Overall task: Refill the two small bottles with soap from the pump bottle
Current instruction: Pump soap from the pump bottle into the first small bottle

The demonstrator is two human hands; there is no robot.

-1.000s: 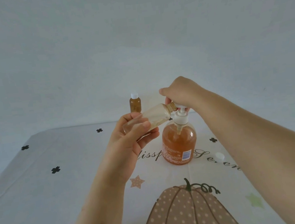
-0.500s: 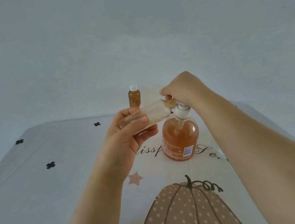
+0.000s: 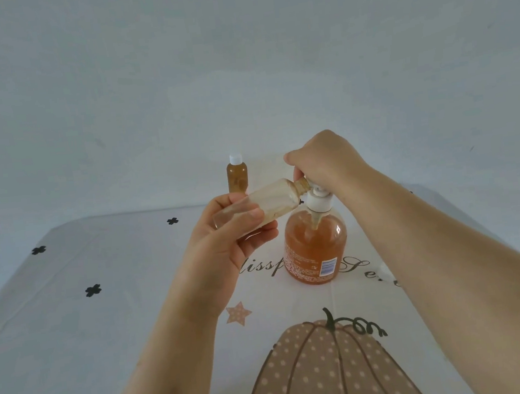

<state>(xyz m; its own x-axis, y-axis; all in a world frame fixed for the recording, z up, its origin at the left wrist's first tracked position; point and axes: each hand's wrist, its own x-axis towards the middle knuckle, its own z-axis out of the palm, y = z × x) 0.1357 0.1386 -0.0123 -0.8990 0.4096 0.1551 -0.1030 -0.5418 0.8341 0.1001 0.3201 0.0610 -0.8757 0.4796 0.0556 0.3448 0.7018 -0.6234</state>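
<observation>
My left hand grips a small clear bottle, uncapped and tilted on its side, its mouth up against the pump spout. It holds a little pale soap. The pump bottle of orange soap stands on the table at centre. My right hand is curled over the white pump head, which is mostly hidden under it. A second small bottle, amber-filled with a white cap, stands upright at the table's far edge.
A white cloth with a pumpkin print, lettering and black clover marks covers the table. A small white cap lies right of the pump bottle, half hidden by my right forearm. A plain wall stands behind.
The view has shifted slightly. Both hands keep their hold; the small bottle stays at the spout and the right hand stays on the pump head.
</observation>
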